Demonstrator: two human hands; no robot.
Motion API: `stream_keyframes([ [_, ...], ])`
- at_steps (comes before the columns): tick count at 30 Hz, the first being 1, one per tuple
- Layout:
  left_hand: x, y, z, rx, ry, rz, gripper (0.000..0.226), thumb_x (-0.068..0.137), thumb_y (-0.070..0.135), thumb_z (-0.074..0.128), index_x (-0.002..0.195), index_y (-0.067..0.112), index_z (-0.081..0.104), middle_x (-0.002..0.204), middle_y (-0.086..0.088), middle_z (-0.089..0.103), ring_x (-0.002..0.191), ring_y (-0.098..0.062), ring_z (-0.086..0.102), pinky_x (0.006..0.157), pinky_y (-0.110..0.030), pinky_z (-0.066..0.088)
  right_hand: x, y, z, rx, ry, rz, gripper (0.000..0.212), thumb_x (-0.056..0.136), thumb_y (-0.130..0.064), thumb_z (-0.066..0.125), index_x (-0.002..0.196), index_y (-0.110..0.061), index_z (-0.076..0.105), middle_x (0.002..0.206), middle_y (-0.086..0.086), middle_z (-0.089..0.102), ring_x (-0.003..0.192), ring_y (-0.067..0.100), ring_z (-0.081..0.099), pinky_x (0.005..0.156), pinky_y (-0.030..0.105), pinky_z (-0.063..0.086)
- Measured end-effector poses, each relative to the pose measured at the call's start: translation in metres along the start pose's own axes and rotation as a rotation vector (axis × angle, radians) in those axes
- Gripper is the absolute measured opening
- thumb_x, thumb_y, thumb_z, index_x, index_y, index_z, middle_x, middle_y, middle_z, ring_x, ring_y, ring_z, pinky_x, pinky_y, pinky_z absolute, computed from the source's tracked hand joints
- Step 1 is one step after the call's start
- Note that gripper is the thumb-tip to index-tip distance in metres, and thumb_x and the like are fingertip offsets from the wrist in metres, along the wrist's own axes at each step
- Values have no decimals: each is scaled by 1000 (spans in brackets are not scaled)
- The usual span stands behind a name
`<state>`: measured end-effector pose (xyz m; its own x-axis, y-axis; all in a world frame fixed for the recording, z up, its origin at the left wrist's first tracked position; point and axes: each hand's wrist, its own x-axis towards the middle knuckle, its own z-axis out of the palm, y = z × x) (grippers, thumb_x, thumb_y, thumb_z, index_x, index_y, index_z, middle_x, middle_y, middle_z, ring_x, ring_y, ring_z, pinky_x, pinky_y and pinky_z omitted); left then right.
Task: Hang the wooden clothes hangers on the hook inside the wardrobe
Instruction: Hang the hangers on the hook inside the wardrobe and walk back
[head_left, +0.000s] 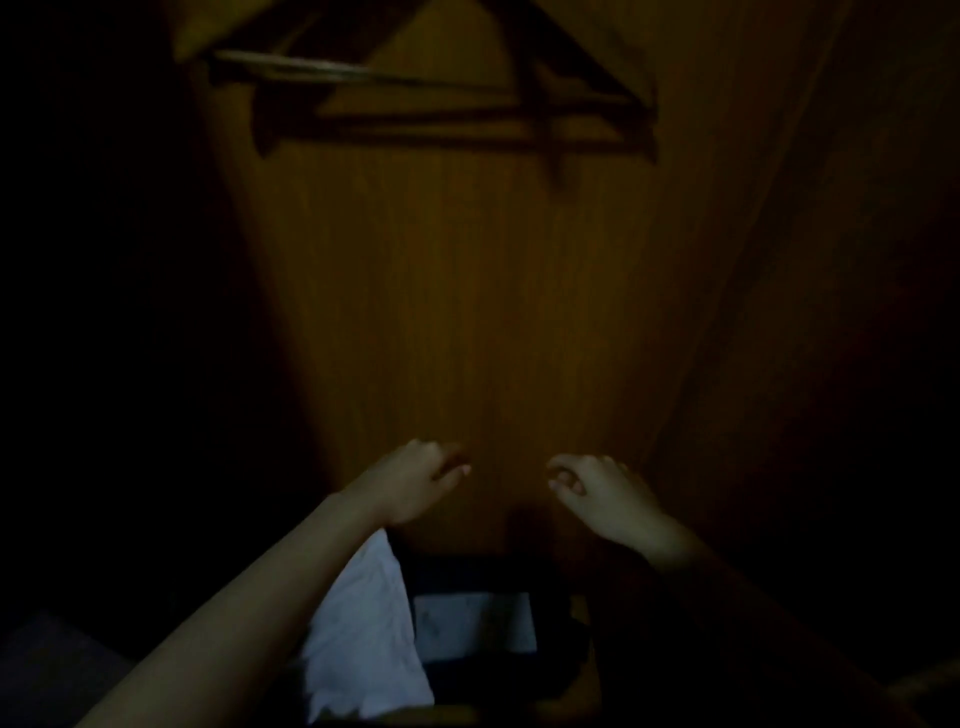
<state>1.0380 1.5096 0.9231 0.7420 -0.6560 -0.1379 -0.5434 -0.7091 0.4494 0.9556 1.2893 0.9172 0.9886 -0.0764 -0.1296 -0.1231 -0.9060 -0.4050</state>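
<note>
Head view: our left hand (415, 483) and right hand (597, 493) hover low, each grip loosely curled and empty; the wooden hangers (363, 73) hang high against the wardrobe back (467, 312), well above them.

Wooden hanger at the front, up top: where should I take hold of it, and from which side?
Probably its straight bottom bar, near the middle, from below. The front wooden hanger hangs roughly level with nothing in front of it, and the left hand and right hand are both lower, holding nothing. Its hook is out of frame.
</note>
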Motion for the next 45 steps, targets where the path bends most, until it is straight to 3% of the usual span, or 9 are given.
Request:
stream_keyframes([
  [7,-25,-35,110,-184,-247,-95,30,94,29,43,104,8,62,98,-15,69,90,-24,64,84,-39,49,-56,61,117,206,-193,298,25,93,-25,47,112,-16,60,115,5,64,104,20,60,89,30,45],
  [12,-48,-61,167,-268,-345,-196,19,94,16,47,92,16,66,97,-10,68,82,-10,57,80,-23,44,-109,76,166,156,-320,516,31,97,-25,39,117,-10,57,122,10,59,110,28,56,89,34,44],
  [14,-61,-71,185,-275,-430,-201,25,95,14,45,79,27,59,92,-8,67,77,-9,57,70,-16,42,-129,74,180,203,-308,659,31,96,-24,39,115,-9,58,119,13,61,108,30,57,91,38,47],
  [19,-94,-108,214,-133,-616,-300,27,97,33,42,104,18,64,116,-11,64,108,-26,58,82,-23,37,-187,54,223,396,-273,878,29,95,-28,45,119,-19,58,119,7,63,101,23,63,86,31,48],
  [22,-109,-136,224,-22,-747,-234,64,90,62,32,115,11,62,121,-15,61,112,-27,57,88,-30,41,-212,33,250,580,-236,1020,12,92,-22,50,97,-20,60,103,11,65,97,30,64,86,38,50],
  [26,-122,-151,226,45,-792,-206,28,94,17,49,113,2,63,119,-17,63,114,-30,57,79,-18,33,-245,-4,281,728,-139,1166,11,92,-12,49,85,-14,58,86,11,64,79,27,64,84,37,51],
  [30,-134,-168,234,94,-926,-141,32,97,16,45,121,0,58,129,-19,57,120,-29,52,77,-14,27,-284,-44,316,810,-83,1296,11,93,-13,48,91,-12,59,84,10,64,76,24,62,79,33,50],
  [41,-126,-133,253,196,-1087,55,15,96,19,47,95,9,58,116,-18,62,99,-21,55,76,-20,36,-381,-133,388,1035,112,1719,29,94,-16,50,116,-1,61,116,19,64,104,31,61,76,26,41],
  [45,-123,-87,277,204,-1124,117,15,95,18,48,98,8,59,106,-20,63,94,-25,58,78,-28,44,-426,-155,408,1116,182,1832,27,93,-11,50,114,3,62,105,19,65,84,25,60,77,28,43],
])
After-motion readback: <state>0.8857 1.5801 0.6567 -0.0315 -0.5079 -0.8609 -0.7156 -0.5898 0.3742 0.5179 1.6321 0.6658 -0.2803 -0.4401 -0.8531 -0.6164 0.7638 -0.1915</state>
